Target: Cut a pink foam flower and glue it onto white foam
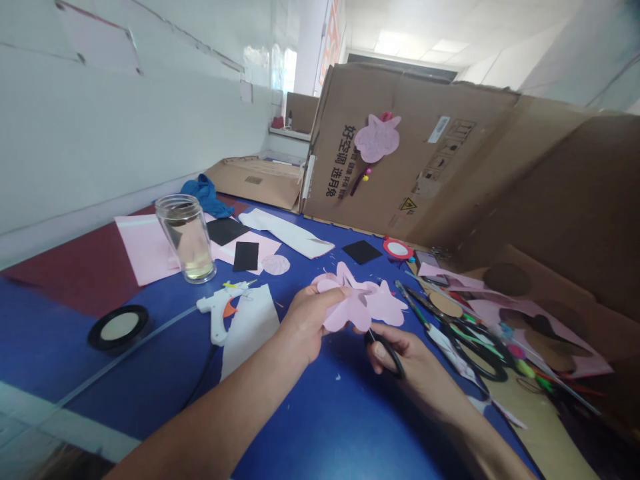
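Note:
My left hand (306,319) pinches a pink paper cut-out (361,303) shaped with rounded lobes, held just above the blue table (325,420). My right hand (407,357) grips black-handled scissors (385,347), fingers through the loops, with the blades reaching up under the pink paper. Both hands meet at the middle of the view.
A white glue gun (220,310) lies on white paper left of my hands, near a glass jar (186,237) and a black tape roll (120,327). Pink and black sheets lie behind. Another pair of scissors (470,340), pens and scraps clutter the right. Cardboard boxes (425,153) wall off the back.

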Motion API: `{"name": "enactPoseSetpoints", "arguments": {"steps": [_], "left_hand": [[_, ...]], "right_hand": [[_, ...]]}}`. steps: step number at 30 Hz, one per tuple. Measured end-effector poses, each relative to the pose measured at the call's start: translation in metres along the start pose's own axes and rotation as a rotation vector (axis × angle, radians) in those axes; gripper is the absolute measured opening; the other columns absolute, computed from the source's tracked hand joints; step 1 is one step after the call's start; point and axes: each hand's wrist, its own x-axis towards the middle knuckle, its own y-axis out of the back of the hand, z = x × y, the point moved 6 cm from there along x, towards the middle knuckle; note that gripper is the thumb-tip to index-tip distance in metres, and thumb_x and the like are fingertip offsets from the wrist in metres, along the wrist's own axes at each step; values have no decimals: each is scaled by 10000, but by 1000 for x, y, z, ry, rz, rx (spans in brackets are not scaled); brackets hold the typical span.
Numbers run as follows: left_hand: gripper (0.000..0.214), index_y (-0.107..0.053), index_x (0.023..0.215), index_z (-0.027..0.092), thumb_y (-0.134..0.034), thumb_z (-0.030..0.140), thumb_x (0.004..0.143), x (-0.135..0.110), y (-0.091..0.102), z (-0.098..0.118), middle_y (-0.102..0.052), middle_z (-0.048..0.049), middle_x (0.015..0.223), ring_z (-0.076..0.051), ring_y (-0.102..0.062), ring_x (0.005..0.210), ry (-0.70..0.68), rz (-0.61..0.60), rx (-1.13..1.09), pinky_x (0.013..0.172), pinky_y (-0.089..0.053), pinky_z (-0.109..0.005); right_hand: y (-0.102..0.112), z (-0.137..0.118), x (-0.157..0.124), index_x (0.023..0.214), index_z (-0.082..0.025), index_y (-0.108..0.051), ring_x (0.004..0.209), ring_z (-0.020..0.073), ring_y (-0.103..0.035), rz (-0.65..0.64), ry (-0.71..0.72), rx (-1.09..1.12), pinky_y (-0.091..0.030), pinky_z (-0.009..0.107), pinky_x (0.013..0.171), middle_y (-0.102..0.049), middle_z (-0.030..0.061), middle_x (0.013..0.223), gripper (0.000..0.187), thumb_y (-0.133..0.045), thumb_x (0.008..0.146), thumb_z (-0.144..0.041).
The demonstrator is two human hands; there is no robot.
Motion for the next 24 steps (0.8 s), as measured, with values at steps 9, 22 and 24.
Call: {"name": "enactPoseSetpoints", "arguments": {"steps": [9, 22, 24], "left_hand": [[221, -780, 931, 153, -855, 243, 744, -1, -2, 1, -807, -98, 855, -194, -716, 676, 1, -6, -20, 583, -504, -266], [242, -779, 996, 147, -813, 260, 785, 0, -2, -1, -821, -128, 941, -203, -740, 738, 9, -22, 21, 592, -503, -250], [232, -780, 984, 150, -816, 254, 780, 1, 0, -2, -818, -118, 919, -196, -730, 721, 14, -2, 18, 584, -500, -250]], "right_hand": [[0, 0, -1, 1035, -201, -755, 671, 166, -388, -7, 6, -17, -277, 311, 655, -519, -24, 691, 553, -727, 900, -737], [1, -3, -2, 960, -195, -734, 684, 159, -403, -3, 4, -36, -280, 306, 664, -547, -20, 698, 541, -738, 898, -732], [0, -4, -2, 936, -196, -720, 683, 156, -396, -6, 8, -30, -278, 305, 663, -540, -22, 696, 536, -737, 900, -731]]}}
